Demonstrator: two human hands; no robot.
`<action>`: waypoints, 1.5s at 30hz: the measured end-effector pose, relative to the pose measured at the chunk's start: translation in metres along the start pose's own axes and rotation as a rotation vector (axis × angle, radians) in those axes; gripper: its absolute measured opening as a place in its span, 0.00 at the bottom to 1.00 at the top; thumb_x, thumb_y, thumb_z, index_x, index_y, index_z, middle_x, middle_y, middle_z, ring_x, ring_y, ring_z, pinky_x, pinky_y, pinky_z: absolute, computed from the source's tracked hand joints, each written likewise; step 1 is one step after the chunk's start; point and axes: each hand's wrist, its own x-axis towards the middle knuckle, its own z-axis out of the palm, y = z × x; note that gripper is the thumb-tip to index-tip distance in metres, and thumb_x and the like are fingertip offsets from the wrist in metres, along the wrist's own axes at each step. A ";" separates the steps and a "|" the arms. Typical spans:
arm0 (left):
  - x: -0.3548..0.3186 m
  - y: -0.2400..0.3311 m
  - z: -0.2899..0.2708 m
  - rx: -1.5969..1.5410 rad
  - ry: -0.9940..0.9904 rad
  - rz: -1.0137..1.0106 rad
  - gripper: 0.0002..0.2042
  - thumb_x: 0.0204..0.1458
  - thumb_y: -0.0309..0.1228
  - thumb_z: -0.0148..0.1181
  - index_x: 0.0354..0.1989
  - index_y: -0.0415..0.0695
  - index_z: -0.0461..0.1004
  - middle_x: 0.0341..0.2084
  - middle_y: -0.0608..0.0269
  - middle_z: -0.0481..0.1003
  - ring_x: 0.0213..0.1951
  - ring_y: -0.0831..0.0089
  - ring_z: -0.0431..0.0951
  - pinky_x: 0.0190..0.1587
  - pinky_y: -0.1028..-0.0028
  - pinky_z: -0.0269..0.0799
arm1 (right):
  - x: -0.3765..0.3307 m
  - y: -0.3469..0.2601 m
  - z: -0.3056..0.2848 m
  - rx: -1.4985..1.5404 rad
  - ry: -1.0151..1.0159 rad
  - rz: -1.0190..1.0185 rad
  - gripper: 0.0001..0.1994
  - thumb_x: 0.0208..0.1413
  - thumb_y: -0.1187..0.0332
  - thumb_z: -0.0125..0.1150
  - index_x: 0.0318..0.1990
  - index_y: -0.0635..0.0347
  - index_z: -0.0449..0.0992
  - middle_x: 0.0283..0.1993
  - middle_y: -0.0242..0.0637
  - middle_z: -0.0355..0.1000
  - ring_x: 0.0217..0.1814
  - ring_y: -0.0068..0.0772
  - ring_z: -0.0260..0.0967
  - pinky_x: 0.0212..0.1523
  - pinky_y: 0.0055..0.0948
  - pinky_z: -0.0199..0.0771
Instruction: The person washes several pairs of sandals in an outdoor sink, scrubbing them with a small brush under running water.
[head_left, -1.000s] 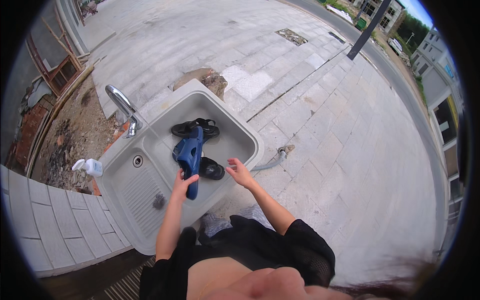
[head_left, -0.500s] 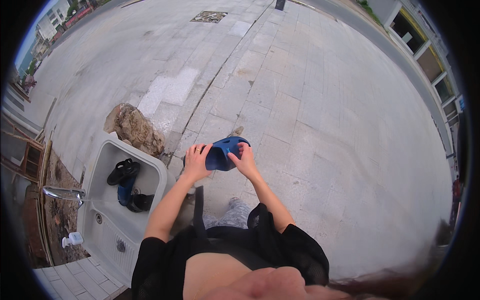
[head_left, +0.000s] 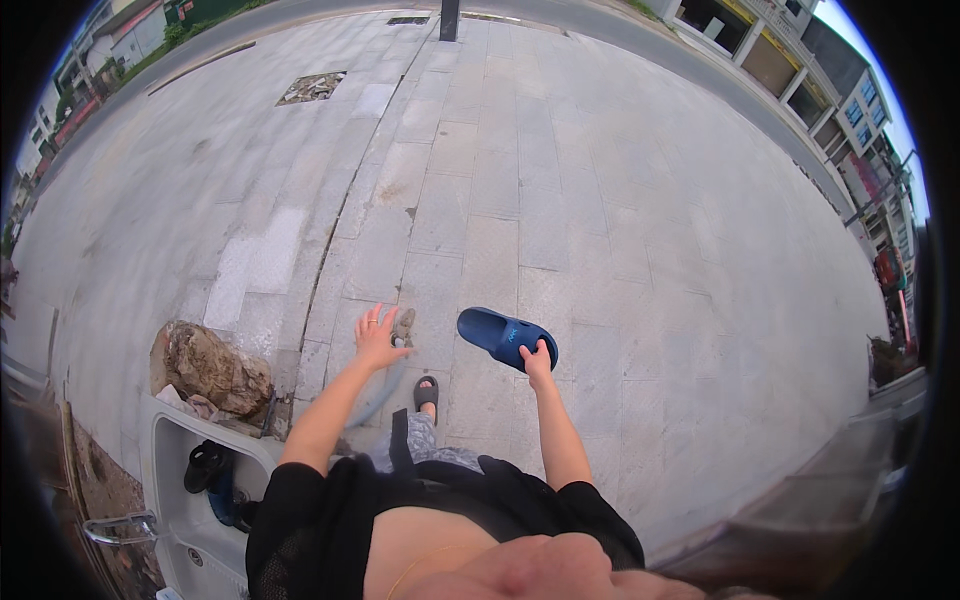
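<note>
The right hand [head_left: 540, 362] has its fingers clamped on one end of a blue slipper [head_left: 492, 328], above paving [head_left: 640, 240] stretching broadly ahead and rightward. The left hand [head_left: 380, 345], fingers spread apart, hovers between slipper and sink [head_left: 172, 500].

No legible text, numbers or signs

Slipper [head_left: 505, 338], one: blue, with light-blue mark on the upper; held by the right hand [head_left: 538, 362] over paving [head_left: 650, 250], slanting, heel end toward upper left.
</note>
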 end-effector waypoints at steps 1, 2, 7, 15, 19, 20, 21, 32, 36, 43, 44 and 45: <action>0.004 -0.040 0.013 0.010 0.009 -0.112 0.45 0.30 0.43 0.71 0.61 0.57 0.53 0.61 0.52 0.48 0.62 0.51 0.46 0.61 0.52 0.42 | 0.009 0.017 -0.008 -0.237 0.133 0.042 0.20 0.48 0.71 0.61 0.49 0.64 0.65 0.47 0.44 0.69 0.47 0.38 0.68 0.49 0.32 0.67; 0.004 -0.080 0.026 0.015 0.017 -0.219 0.44 0.30 0.43 0.71 0.61 0.57 0.54 0.61 0.52 0.48 0.61 0.50 0.46 0.60 0.52 0.44 | 0.020 0.040 -0.022 -0.411 0.245 0.152 0.19 0.46 0.72 0.61 0.46 0.63 0.64 0.45 0.50 0.70 0.49 0.50 0.68 0.49 0.38 0.67; -0.064 -0.227 0.064 -0.005 -0.206 -1.011 0.38 0.33 0.44 0.67 0.57 0.53 0.58 0.54 0.49 0.59 0.58 0.52 0.54 0.60 0.57 0.50 | -0.006 0.110 -0.099 -1.172 -0.059 0.636 0.16 0.51 0.66 0.52 0.49 0.54 0.71 0.50 0.41 0.71 0.52 0.39 0.69 0.48 0.35 0.69; 0.043 -0.254 0.032 0.167 -0.471 -1.104 0.29 0.35 0.37 0.64 0.51 0.46 0.67 0.47 0.48 0.68 0.50 0.53 0.67 0.52 0.61 0.62 | 0.009 0.062 -0.123 -0.971 0.066 1.005 0.17 0.52 0.62 0.52 0.50 0.52 0.73 0.56 0.36 0.66 0.60 0.36 0.62 0.59 0.40 0.53; 0.257 -0.212 0.062 0.128 -0.333 -0.637 0.29 0.35 0.37 0.65 0.50 0.42 0.68 0.45 0.47 0.71 0.47 0.55 0.70 0.52 0.64 0.63 | 0.073 0.064 -0.123 -0.974 0.181 1.045 0.15 0.53 0.63 0.50 0.46 0.52 0.76 0.50 0.34 0.71 0.53 0.38 0.68 0.56 0.44 0.51; 0.306 -0.205 0.061 0.056 -0.243 -0.541 0.28 0.34 0.38 0.65 0.48 0.42 0.69 0.44 0.47 0.71 0.48 0.54 0.69 0.52 0.62 0.63 | 0.102 0.047 -0.111 -0.939 0.159 1.037 0.15 0.52 0.64 0.50 0.46 0.52 0.76 0.50 0.35 0.71 0.53 0.38 0.68 0.57 0.44 0.50; 0.355 -0.195 0.064 -0.013 -0.173 -0.430 0.27 0.34 0.38 0.66 0.46 0.42 0.70 0.43 0.46 0.71 0.48 0.52 0.69 0.52 0.60 0.63 | 0.127 0.035 -0.104 -0.906 0.153 1.039 0.15 0.52 0.65 0.49 0.46 0.53 0.76 0.50 0.37 0.71 0.53 0.38 0.68 0.57 0.44 0.50; 0.629 -0.185 0.064 -0.069 -0.469 -0.635 0.29 0.35 0.40 0.66 0.47 0.39 0.69 0.48 0.47 0.69 0.52 0.56 0.67 0.54 0.63 0.62 | 0.503 -0.153 -0.051 -0.704 0.133 0.839 0.20 0.51 0.70 0.48 0.53 0.52 0.70 0.57 0.41 0.65 0.61 0.41 0.60 0.64 0.48 0.40; 0.718 -0.185 0.082 -0.032 -0.613 -0.716 0.29 0.35 0.41 0.65 0.48 0.40 0.69 0.46 0.47 0.70 0.51 0.56 0.68 0.53 0.63 0.62 | 0.644 -0.206 -0.031 -0.715 0.170 0.647 0.21 0.52 0.72 0.42 0.54 0.44 0.69 0.55 0.38 0.67 0.59 0.41 0.61 0.63 0.54 0.40; 0.937 -0.217 0.092 -0.071 -0.579 -0.747 0.29 0.36 0.42 0.65 0.48 0.42 0.69 0.44 0.47 0.71 0.49 0.55 0.69 0.52 0.62 0.63 | 0.835 -0.303 0.035 -0.621 0.122 0.675 0.25 0.50 0.73 0.44 0.58 0.42 0.64 0.59 0.37 0.63 0.63 0.40 0.57 0.63 0.52 0.41; 0.976 -0.204 0.108 -0.086 -0.613 -0.701 0.29 0.36 0.42 0.64 0.48 0.42 0.69 0.44 0.48 0.71 0.49 0.55 0.69 0.52 0.62 0.63 | 0.835 -0.282 0.017 -0.623 0.185 0.725 0.25 0.50 0.73 0.44 0.58 0.42 0.64 0.61 0.37 0.61 0.64 0.40 0.55 0.64 0.52 0.39; 1.003 -0.216 0.109 -0.106 -0.601 -0.714 0.28 0.36 0.42 0.64 0.48 0.43 0.69 0.44 0.48 0.72 0.49 0.55 0.70 0.52 0.62 0.63 | 0.856 -0.292 0.027 -0.656 0.180 0.736 0.25 0.51 0.73 0.44 0.59 0.42 0.64 0.62 0.38 0.59 0.65 0.40 0.54 0.64 0.52 0.37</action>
